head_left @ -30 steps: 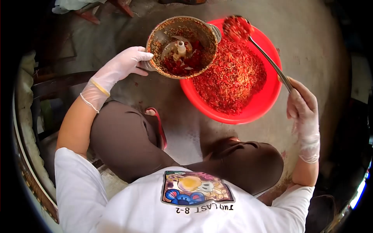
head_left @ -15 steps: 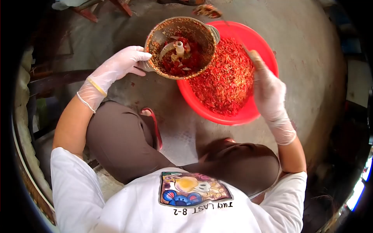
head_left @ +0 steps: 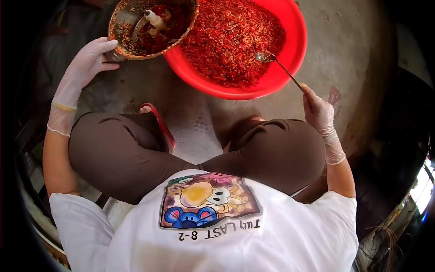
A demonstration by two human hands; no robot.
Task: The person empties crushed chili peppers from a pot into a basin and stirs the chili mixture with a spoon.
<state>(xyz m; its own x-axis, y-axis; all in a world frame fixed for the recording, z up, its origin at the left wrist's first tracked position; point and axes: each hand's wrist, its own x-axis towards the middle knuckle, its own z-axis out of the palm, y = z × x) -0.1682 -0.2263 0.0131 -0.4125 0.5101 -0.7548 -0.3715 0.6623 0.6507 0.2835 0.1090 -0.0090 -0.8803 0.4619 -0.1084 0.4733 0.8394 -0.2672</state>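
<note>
Okay, your translucent-gloved left hand (head_left: 93, 61) clamps the round, bladed metal pot (head_left: 123, 32) by the left edge of the red plastic basin (head_left: 294, 38); gloved right hand (head_left: 318, 110) pinches a long-handled metal spoon (head_left: 266, 57) over the chopped red mix (head_left: 231, 38). Probably scooping; next calls for a deeper dip.

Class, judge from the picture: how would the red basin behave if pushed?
The red basin would probably feel heavy, given the heap of chopped red mix inside. Being wide, it seems likelier to slide than tip. The mix, loose and grainy, may shift.
</note>
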